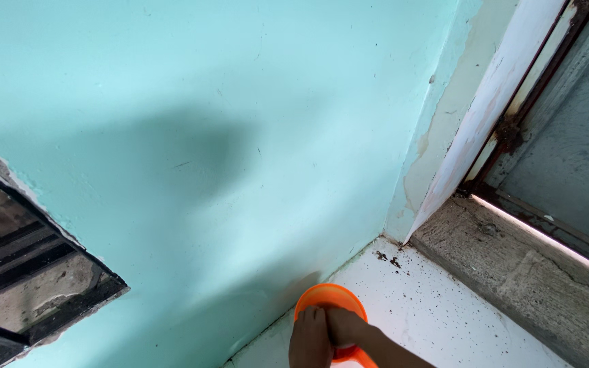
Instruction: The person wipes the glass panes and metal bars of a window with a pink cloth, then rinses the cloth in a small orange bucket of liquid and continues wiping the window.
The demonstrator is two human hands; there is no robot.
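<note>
**Two hands on an orange disc in the floor corner**

Both hands meet at the bottom edge of the view, laid on an orange disc, a round, flat plastic thing with a paler ring near its rim. The left hand lies over its near side with fingers curled down. The right hand is pressed beside it, fingers folded onto the disc, its forearm running off to the lower right. The two hands touch each other.

The disc sits low by the turquoise wall, above the white speckled floor. Dark crumbs lie in the corner. A concrete sill runs under a worn door frame. A dark opening breaks the wall at left.
</note>
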